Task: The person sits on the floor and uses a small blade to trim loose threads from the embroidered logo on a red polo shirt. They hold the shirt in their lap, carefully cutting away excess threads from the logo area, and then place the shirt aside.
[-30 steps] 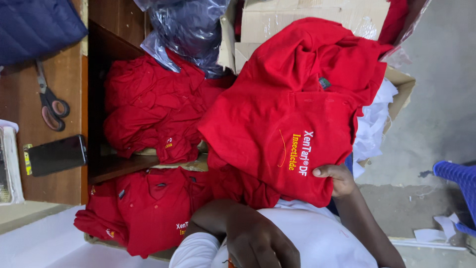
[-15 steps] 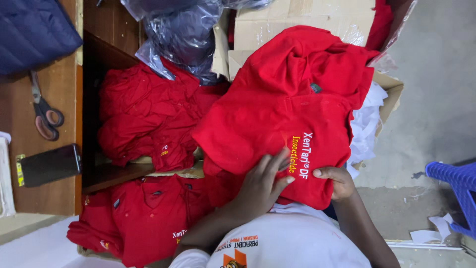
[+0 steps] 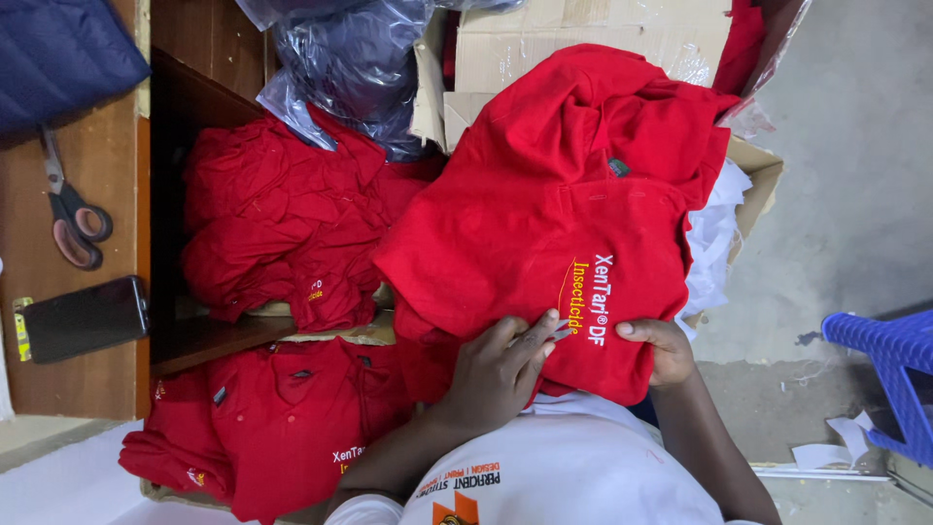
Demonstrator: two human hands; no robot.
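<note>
Left hand, ours, lies flat with fingers spread on the folded red cotton polo shirt with yellow and white chest lettering at the centre of the frame, pressing without gripping. Our right hand pinches that shirt's lower edge, thumb on top. At the left, a heap of crumpled red shirts fills a wooden shelf; orange-handled scissors and a black phone lie on the brown desk.

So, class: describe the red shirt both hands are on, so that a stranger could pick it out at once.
Start at the open cardboard box at the top. The red shirt lies spread below it, with the left hand and right hand on its lower edge. Unlike the crumpled red shirts beside it, it lies flat, its stitched chest lettering showing.
</note>
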